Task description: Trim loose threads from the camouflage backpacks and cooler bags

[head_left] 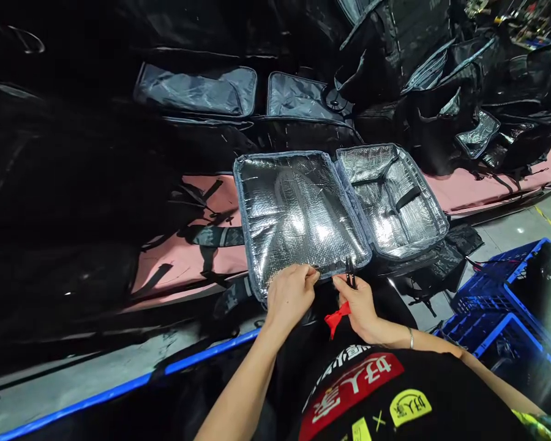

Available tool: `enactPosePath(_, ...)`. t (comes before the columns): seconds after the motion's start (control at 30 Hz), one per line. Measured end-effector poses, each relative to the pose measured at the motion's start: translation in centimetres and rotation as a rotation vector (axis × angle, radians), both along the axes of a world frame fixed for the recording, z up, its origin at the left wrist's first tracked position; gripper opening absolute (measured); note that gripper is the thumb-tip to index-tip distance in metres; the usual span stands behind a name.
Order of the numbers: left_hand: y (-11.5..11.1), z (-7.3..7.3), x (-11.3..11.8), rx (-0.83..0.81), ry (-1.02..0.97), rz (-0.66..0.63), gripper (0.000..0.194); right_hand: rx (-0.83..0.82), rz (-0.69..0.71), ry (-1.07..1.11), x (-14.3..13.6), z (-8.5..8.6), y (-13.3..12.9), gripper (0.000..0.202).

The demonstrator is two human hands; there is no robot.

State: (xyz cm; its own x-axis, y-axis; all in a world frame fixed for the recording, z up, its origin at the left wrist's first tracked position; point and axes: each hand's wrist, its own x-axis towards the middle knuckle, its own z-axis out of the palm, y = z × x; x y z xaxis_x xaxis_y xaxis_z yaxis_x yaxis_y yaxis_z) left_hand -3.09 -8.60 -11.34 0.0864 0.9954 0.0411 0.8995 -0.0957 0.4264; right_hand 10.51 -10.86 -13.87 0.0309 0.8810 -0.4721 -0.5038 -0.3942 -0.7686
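Observation:
An insulated bag (284,208) with a shiny silver lining and grey edge binding lies open before me, its lid flap folded out to the left and its box part to the right. My left hand (291,297) is closed, pinching the near edge of the lid with thumb and forefinger. Just to the right, my right hand (360,312) is closed around black thread snips (350,268), whose two slim blades point away from me. Its thumb and finger also touch the lid's near edge. A red ribbon (338,318) hangs from the right hand.
Pink sheeting (165,275) covers the table under the bag. More black bags with grey linings (197,92) stand behind. Dark bags crowd the left. Blue crates (496,306) sit on the floor at right, and a blue rim (202,358) runs along the near left.

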Motion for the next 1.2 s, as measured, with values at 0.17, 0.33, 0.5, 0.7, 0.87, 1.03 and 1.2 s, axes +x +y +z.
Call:
enactPosePath(0.17,-0.1,0.1,0.3,0.029,0.042,-0.007,0.02,-0.008,-0.043,0.003,-0.1,-0.5,0.3,0.036)
enactPosePath(0.33,-0.1,0.0,0.2,0.058,0.055,0.006,0.021,0.026,-0.039,0.039,-0.1,-0.9,0.6,0.037)
enactPosePath(0.5,-0.3,-0.1,0.1,0.079,0.034,-0.01,0.022,0.077,-0.032,0.001,0.0,-1.8,0.5,0.036)
enactPosePath(0.7,-0.7,-0.3,0.2,0.115,0.036,-0.008,0.024,0.077,-0.053,-0.08,-0.6,-2.1,-0.1,0.033)
enactPosePath(0.87,-0.9,-1.0,0.1,0.184,0.003,-0.023,0.024,0.087,-0.052,-0.087,-0.9,-2.4,0.0,0.033)
enactPosePath(1.03,-1.0,-1.5,0.1,0.318,-0.033,-0.022,0.021,0.184,0.071,-0.119,0.0,-3.6,0.5,0.034)
enactPosePath(1.2,-1.4,-2.2,0.0,0.417,-0.073,-0.066,0.018,0.261,0.088,-0.288,0.7,-4.7,0.6,0.033)
